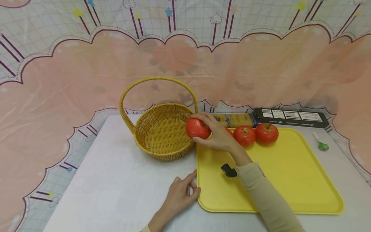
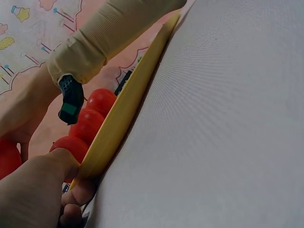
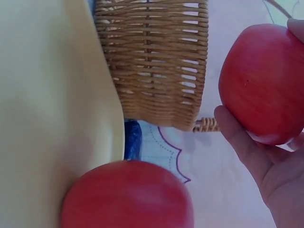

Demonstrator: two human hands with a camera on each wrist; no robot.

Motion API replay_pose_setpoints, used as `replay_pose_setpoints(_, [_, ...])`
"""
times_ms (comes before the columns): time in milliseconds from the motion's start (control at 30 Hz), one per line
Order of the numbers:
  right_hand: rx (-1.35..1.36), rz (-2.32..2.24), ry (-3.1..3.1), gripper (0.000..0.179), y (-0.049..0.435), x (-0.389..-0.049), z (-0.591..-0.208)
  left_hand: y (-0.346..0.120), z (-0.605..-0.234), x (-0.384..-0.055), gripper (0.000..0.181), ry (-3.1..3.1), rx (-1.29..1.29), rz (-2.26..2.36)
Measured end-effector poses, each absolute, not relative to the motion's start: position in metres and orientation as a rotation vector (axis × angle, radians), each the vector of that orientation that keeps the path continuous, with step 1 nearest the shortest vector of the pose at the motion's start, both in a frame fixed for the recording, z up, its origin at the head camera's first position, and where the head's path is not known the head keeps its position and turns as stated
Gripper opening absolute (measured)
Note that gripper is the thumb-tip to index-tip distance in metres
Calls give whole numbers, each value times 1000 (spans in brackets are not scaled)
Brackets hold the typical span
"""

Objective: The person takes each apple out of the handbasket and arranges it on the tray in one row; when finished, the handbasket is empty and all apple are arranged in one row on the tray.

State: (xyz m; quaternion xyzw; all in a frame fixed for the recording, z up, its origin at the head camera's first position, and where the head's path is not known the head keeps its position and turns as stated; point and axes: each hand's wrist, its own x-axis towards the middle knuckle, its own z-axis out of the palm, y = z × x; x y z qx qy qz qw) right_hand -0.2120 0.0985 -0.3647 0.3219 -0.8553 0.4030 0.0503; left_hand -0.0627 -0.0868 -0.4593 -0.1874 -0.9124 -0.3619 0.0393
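My right hand (image 1: 218,137) grips a red tomato (image 1: 197,128) from above, thumb and fingers around it. It holds the tomato at the right rim of a yellow wicker basket (image 1: 162,156), off the tray. The basket's visible inside holds nothing. At the left edge of a yellow tray (image 1: 290,193), my left hand (image 1: 180,196) holds the rim; the left wrist view shows its thumb and fingers on either side of the edge. Two tomatoes (image 1: 244,136) (image 1: 266,133) sit along the tray's far side. A third tomato (image 3: 128,197) is mostly hidden behind my right hand in the head view.
Behind the tray lie a yellow-and-blue packet (image 1: 234,120) and a long black box (image 1: 291,117). A small green item (image 1: 323,146) with a pale stem is right of the tray. The black wrist device (image 1: 229,170) hangs under my right forearm. The basket's tall handle (image 1: 157,78) arches upward.
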Motion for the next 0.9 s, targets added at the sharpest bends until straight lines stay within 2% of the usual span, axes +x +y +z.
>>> replay_pose_setpoints(900, [732,1242,-2670,69,163,-201,-373,-86,-461,-63,50,-2774,-581,-1099])
